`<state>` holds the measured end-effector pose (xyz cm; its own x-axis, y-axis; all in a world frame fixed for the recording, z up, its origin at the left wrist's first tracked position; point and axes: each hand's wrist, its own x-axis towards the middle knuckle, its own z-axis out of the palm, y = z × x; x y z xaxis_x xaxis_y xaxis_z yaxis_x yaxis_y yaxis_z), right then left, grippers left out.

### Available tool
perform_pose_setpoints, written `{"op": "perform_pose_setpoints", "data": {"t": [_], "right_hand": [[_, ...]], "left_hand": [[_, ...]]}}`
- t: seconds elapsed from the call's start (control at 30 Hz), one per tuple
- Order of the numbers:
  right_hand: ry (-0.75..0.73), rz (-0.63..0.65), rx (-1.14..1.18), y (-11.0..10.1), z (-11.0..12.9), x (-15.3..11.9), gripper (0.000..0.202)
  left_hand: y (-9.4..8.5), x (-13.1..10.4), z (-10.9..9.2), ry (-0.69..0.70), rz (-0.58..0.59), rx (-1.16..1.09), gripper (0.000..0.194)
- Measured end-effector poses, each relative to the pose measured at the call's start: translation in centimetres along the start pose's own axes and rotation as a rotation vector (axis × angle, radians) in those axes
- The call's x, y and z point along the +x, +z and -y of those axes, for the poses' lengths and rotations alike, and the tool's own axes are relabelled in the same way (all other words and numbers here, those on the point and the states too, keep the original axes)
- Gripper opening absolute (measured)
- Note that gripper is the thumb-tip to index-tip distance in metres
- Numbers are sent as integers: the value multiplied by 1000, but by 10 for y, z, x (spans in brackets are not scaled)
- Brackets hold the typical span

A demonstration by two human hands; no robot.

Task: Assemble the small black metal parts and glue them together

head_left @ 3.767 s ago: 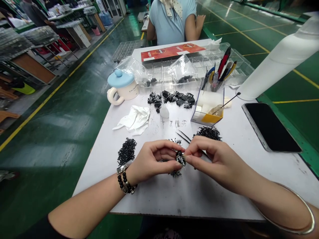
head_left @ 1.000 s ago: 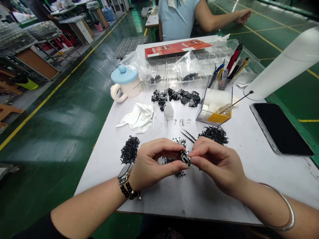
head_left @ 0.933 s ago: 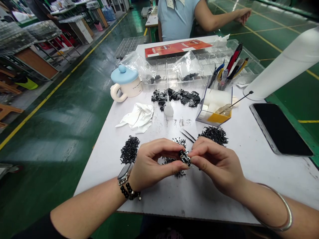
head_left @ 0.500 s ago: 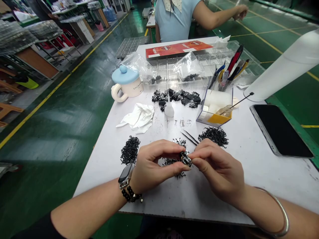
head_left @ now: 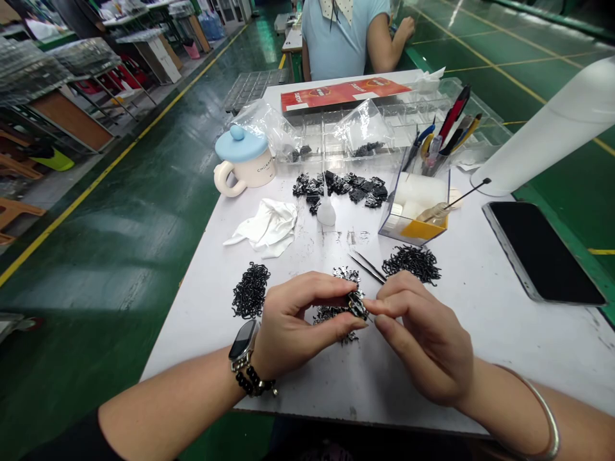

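Observation:
My left hand (head_left: 300,314) is closed, pinching a small black-and-silver part (head_left: 357,304) between thumb and fingertips. The curled fingers of my right hand (head_left: 423,336) meet the part's right side; the index fingertip touches it, and the thumb sits just below. Dark tweezers (head_left: 368,267) show beyond my right hand, their rear end hidden behind it. Below and behind the part lies a pile of small silver and black pieces (head_left: 331,312), partly covered by my left hand. Piles of thin black pieces lie at left (head_left: 251,290) and right (head_left: 412,264).
Farther back are a lidded mug (head_left: 254,169), white cloth (head_left: 271,224), small white bottle (head_left: 326,212), black assemblies (head_left: 341,186) and clear trays (head_left: 331,131). A pen box (head_left: 416,227), phone (head_left: 542,250) and white cylinder (head_left: 542,128) stand or lie at right. A person (head_left: 336,41) sits opposite.
My right hand has shifted slightly right, and its thumb and index finger have parted a little at the part. My left hand barely moves. The person opposite has drawn an outstretched arm in.

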<state>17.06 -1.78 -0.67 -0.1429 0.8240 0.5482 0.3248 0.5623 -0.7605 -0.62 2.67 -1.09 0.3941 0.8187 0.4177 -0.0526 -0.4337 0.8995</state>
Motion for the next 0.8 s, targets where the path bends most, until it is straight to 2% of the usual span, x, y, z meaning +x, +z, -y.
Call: {"op": "perform_pose_setpoints", "data": {"t": [0.23, 0.57, 0.8], "right_hand": [[-157, 21, -115, -2, 3, 3, 30], [-222, 25, -224, -7, 1, 3, 30], [-289, -4, -532, -8, -3, -1, 32]], "left_hand": [[0, -2, 0, -57, 21, -46, 42], [-5, 4, -7, -86, 106, -94, 40], [-4, 6, -5, -269, 83, -161, 30]]}}
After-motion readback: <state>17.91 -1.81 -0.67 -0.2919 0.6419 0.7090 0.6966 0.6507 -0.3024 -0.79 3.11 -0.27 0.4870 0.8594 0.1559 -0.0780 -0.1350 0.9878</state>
